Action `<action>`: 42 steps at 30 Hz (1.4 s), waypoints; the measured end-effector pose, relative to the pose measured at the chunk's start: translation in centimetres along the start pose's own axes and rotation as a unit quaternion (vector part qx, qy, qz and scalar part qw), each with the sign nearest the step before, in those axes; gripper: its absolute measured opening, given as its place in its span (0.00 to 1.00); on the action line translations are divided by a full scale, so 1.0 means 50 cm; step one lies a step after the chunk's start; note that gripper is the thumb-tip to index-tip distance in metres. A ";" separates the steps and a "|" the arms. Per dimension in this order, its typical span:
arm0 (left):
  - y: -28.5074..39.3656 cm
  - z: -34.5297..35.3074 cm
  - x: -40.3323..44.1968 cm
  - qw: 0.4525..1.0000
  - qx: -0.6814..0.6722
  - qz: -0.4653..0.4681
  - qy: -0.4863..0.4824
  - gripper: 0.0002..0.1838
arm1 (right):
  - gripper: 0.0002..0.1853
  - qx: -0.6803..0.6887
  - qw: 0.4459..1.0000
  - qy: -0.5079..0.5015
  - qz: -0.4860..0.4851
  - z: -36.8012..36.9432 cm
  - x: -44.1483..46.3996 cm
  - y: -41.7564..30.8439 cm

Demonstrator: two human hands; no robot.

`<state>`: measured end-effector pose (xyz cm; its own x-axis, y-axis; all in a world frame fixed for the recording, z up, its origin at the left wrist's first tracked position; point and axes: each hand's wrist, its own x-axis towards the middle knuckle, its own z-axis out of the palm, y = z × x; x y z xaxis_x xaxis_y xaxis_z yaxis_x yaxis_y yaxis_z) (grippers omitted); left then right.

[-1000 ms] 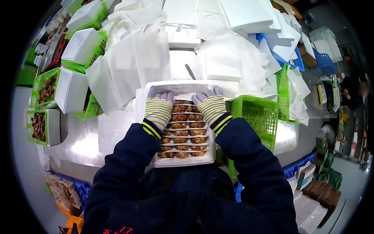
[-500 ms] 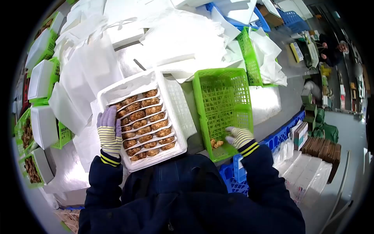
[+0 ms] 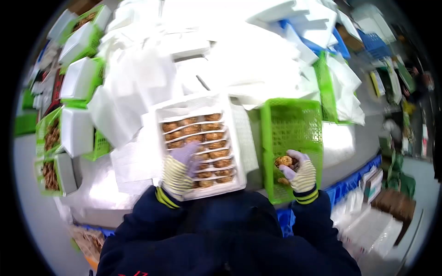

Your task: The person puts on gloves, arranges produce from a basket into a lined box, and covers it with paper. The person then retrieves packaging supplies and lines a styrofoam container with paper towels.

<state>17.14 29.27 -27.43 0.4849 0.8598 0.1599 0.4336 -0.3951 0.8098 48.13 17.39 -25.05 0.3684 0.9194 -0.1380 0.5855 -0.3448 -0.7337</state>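
Note:
A white foam box [image 3: 239, 161] stands in front of me, filled with rows of brown, knobbly mushroom-like pieces [image 3: 214, 136] divided by white strips. My left hand [image 3: 180, 168], in a lilac and striped glove, lies over the box's left side. Its fingers reach apart onto the rows and hide several pieces; I see nothing held in them. To the right is a green plastic basket [image 3: 292, 105]. Inside its near end my right hand [image 3: 301, 174], gloved alike, pinches a brown knobbly piece [image 3: 284, 161] between thumb and fingers. Another piece [image 3: 283, 181] lies below it.
White sheets [image 3: 133, 87] and foam lids cover the back of the metal table. On the left stand several green baskets [image 3: 97, 145] with white foam boxes and brown pieces. Another green basket [image 3: 326, 87] holds white sheets. Blue crates [image 3: 343, 181] line the right edge.
My left hand has moved from the box's left rim onto the rows. My right hand has taken hold of a brown piece in the basket. The whole view has shifted with my head.

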 end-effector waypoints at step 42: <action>-0.206 -0.096 0.105 0.866 0.493 -0.028 0.078 0.10 | 0.29 -0.267 0.922 -0.277 0.042 0.029 -0.034 0.169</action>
<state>11.55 39.40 -32.24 0.3668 0.8892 0.2736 0.9283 -0.3691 -0.0451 51.44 13.19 -31.99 0.0896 0.7893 -0.6074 0.8982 -0.3275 -0.2931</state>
